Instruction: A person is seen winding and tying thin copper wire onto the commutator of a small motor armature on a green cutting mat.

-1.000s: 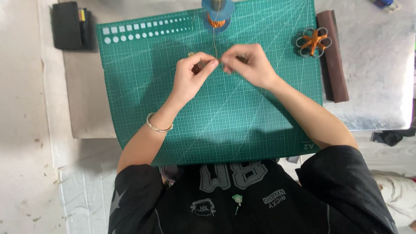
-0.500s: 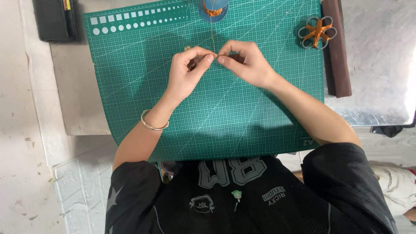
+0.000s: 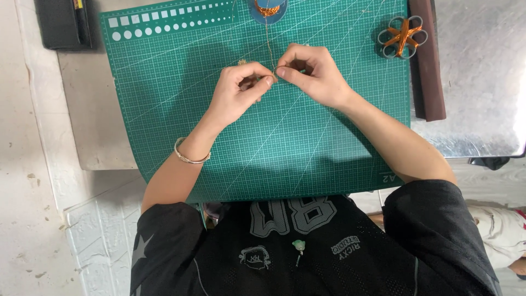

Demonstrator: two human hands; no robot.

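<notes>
A thin copper-coloured wire [image 3: 268, 49] ran taut from a blue spool [image 3: 267, 9] at the far edge of the green cutting mat [image 3: 307, 153] down to a pinch point between both hands' fingertips.

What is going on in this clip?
A person is working thin copper wire over a green cutting mat on a table. The left hand and right hand meet fingertip to fingertip, pinching the wire where it runs down from a blue spool at the mat's far edge. A small wire-wrapped ring flower lies at the mat's right corner beside a brown roll. A black case sits far left.
</notes>
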